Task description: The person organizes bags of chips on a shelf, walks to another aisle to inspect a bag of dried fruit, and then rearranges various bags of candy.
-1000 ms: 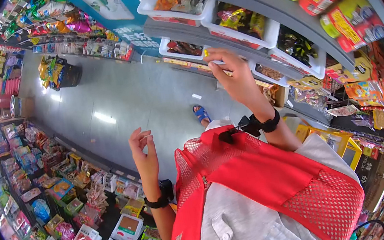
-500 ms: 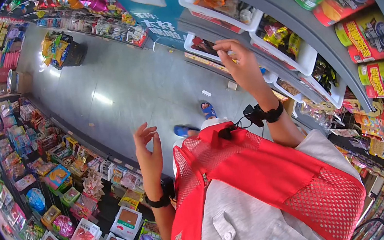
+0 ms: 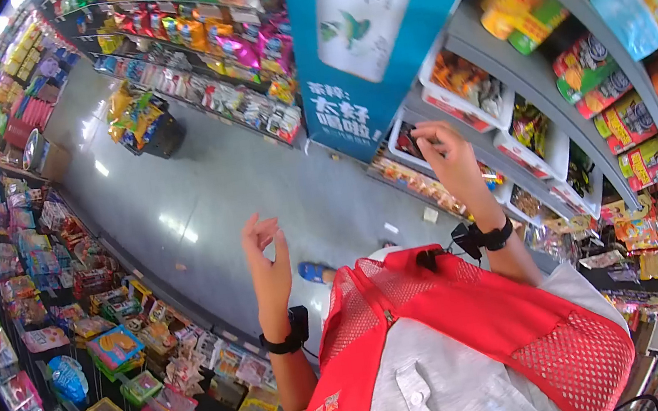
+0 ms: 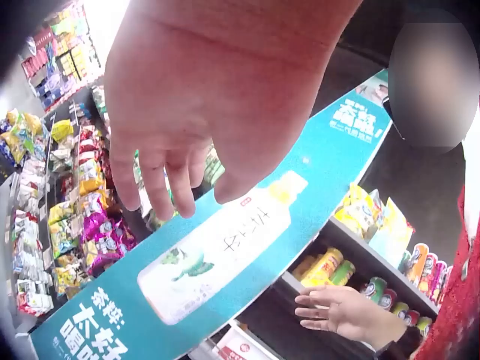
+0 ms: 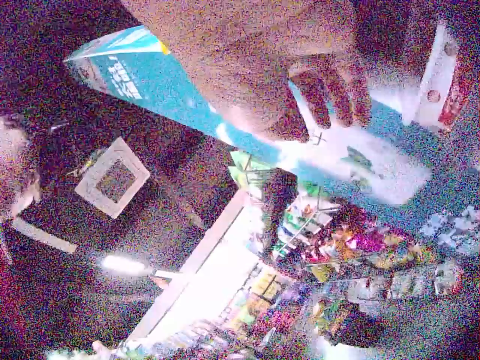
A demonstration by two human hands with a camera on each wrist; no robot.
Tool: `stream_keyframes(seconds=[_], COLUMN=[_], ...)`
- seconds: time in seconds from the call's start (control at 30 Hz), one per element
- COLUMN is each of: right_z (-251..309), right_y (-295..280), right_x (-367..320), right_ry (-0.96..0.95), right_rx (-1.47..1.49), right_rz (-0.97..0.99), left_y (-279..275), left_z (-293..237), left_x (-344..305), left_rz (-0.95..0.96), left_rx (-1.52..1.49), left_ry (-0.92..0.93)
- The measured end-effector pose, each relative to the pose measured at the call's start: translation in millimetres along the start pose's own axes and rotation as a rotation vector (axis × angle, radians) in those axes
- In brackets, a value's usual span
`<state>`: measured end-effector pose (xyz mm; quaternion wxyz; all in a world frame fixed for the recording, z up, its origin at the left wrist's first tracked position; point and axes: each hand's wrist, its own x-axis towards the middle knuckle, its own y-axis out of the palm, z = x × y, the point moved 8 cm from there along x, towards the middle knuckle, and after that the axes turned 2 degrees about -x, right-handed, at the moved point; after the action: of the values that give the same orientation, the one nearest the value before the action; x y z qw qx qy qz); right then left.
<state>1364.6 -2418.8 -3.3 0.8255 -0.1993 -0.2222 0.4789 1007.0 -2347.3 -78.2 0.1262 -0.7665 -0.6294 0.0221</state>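
Note:
My left hand (image 3: 267,252) is held out over the aisle floor, fingers loosely bent and nothing in them. The left wrist view shows the same hand (image 4: 195,112) from close up, its fingers hanging relaxed in front of the teal panel. To the right, my right hand (image 3: 451,161) is raised beside the shelf of white bins, with its fingers loosely curved and no item in them. It overlaps a white bin (image 3: 404,140) of dark packets in the head view. The right wrist view is grainy; there the right hand (image 5: 255,67) covers part of the panel.
A teal advertising panel (image 3: 339,124) with a bottle picture stands at the shelf's end. Canned snacks (image 3: 628,121) fill the right shelves. Packaged snacks (image 3: 118,349) line the left display. A dark bin (image 3: 160,137) heaped with bags stands on the aisle floor (image 3: 216,179).
The view has swung toward the right, bringing the teal panel and the far snack shelves further in. Both hands stay raised and hold nothing. The feet have shifted on the floor.

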Motion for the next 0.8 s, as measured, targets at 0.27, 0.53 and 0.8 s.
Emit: stream_keyframes(seconds=[0.27,0.53,0.8], right_z=[69,97,129], right_y=[106,192,324], right_x=[21,75,170], right_ry=[-0.021,-0.126,-0.186], right_rx=[0.045,0.048,0.188], right_rz=[0.103,0.207,0.374], left_y=[-145,-197,-266], left_z=[57,84,78], left_x=[7,16,76], left_rz=[-0.232,-0.291,-0.424], left_rx=[0.035,0.123,0.285], left_ry=[-0.111,-0.136,-0.166])
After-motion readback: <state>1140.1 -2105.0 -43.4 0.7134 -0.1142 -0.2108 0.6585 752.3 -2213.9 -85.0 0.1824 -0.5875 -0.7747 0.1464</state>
